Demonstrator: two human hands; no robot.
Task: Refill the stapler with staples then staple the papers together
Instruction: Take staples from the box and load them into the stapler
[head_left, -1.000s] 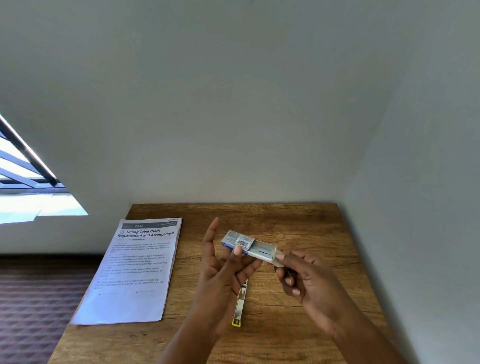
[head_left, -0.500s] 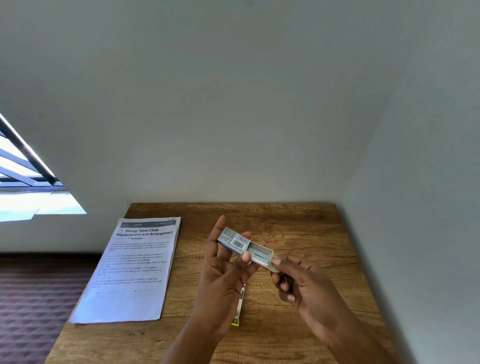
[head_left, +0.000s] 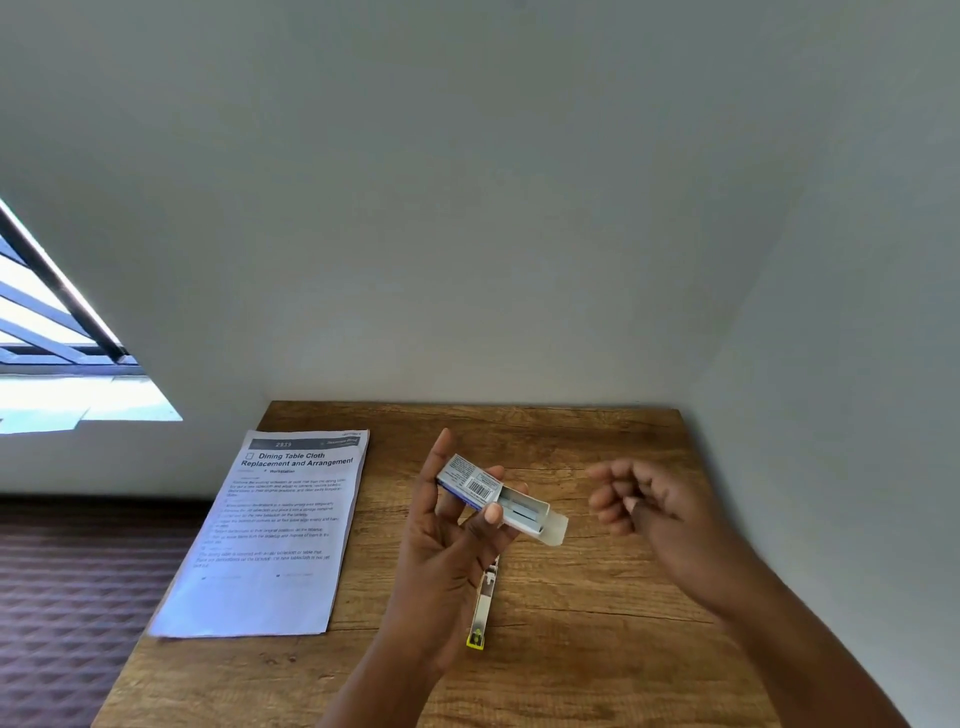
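Holding a small box of staples (head_left: 470, 484) above a wooden surface (head_left: 597, 597), a person's left hand (head_left: 447, 540) pinches the printed sleeve between thumb and fingers, with the inner tray (head_left: 524, 514) slid partway out toward the right and its end flap hanging open; the right hand (head_left: 644, 506) hovers just beside the tray, apart from it, fingers loosely curled, and motion blur makes it impossible to tell whether they pinch a strip of staples or nothing at all. On the surface below the left hand lies the stapler (head_left: 482, 605), a slim metal bar with a yellow end nearest the camera, partly hidden by the palm, so whether its channel stands open for loading cannot be told. The papers (head_left: 270, 530), a printed sheet headed "Dining Table Cloth Replacement and Arrangement", rest at the left edge of the surface, well apart from the stapler, the near corner overhanging the edge. With the tray tilted down and open at its low end, loose strips could slide out and scatter or break apart; a nudge from the left forearm might also push the papers off the edge, and refilling looks not yet done
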